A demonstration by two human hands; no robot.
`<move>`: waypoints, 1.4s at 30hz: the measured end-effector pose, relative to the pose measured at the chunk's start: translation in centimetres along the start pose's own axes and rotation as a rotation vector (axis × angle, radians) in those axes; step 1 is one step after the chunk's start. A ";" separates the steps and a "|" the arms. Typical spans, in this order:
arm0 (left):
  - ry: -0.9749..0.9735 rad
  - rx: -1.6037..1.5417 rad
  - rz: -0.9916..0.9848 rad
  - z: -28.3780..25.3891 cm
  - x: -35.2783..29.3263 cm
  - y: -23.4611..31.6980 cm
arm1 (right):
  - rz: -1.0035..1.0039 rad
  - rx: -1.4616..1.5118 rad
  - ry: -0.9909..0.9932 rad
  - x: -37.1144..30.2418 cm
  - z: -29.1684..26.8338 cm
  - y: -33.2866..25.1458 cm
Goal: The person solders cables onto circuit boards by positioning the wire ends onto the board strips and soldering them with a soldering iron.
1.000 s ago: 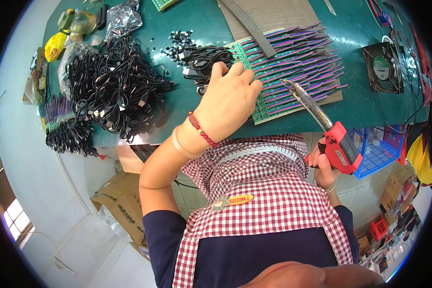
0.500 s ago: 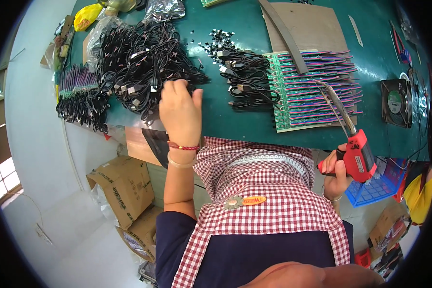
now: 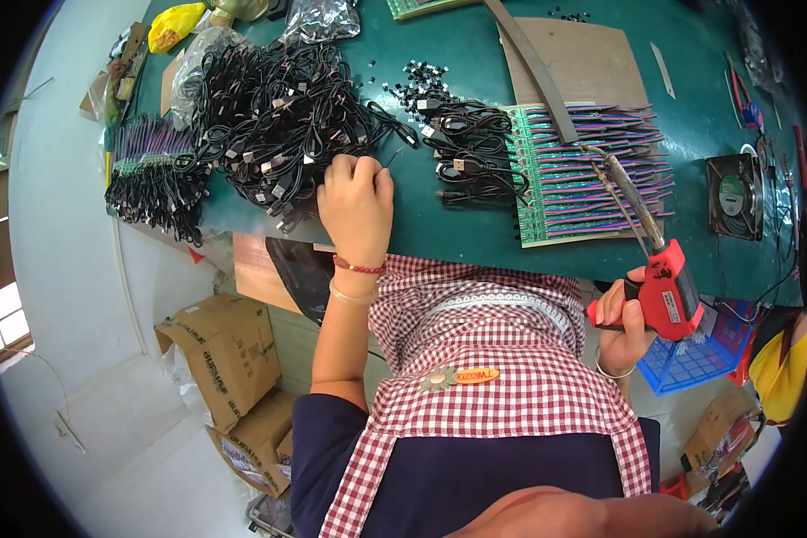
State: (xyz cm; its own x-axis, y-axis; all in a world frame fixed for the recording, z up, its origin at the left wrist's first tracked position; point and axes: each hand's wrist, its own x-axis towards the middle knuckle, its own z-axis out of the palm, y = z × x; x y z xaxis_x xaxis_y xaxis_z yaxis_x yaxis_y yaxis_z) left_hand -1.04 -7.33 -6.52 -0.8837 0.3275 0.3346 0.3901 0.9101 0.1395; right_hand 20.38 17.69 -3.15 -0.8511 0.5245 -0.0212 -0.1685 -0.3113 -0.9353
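My left hand (image 3: 357, 204) is closed at the near right edge of a big pile of black USB cables (image 3: 273, 117). A thin black cable end (image 3: 394, 158) sticks out past its fingertips. My right hand (image 3: 626, 321) is wrapped round the handle of a red soldering gun (image 3: 669, 291), whose metal tip points up and left over a panel of green circuit boards (image 3: 533, 202). Rows of coloured wires (image 3: 610, 179) run to the right from this panel. Several coiled USB cables (image 3: 475, 157) lie along its left side.
A metal bar (image 3: 536, 76) lies across the brown board (image 3: 592, 63) and the panel's top. Small black-and-white parts (image 3: 419, 83) are scattered behind the coiled cables. Wired boards (image 3: 157, 175) are bunched at the far left. A black fan (image 3: 736, 197) stands at right, above a blue basket (image 3: 690, 363).
My left hand has moved slightly right and nearer me, out from the pile, and a cable end now shows at its fingers. The right hand keeps its grip on the soldering gun.
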 end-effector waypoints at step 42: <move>-0.613 -1.359 -0.019 -3.8 -2.4 10.7 | 0.235 -0.211 -0.230 3.7 4.9 -0.6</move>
State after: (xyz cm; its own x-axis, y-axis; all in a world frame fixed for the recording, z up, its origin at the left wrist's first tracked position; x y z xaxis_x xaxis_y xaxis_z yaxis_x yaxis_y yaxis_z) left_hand 6.22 0.69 -2.23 -0.7254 0.6855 -0.0627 0.0100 0.1015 0.9948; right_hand 14.88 15.93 -0.93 -0.9478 0.2593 -0.1858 0.1295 -0.2197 -0.9669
